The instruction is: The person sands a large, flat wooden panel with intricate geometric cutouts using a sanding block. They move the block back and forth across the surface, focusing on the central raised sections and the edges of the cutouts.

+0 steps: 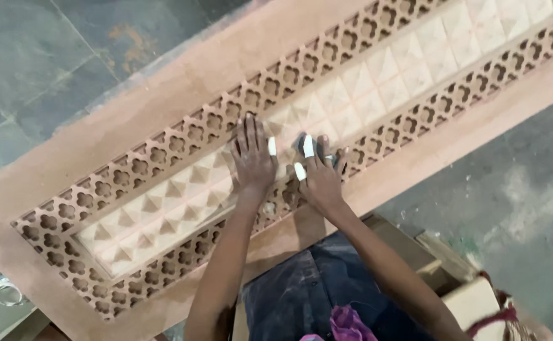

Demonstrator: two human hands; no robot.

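Head view: left hand [253,159] lies flat, fingers apart, on the carved panel [163,202]; beside it, right hand [319,177] clamps a dark sanding pad [300,144].

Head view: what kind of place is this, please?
Probably a woodworking shop. A long carved wooden panel with cut-out borders lies over a stone floor, both hands press on it, and wood offcuts lie nearby.
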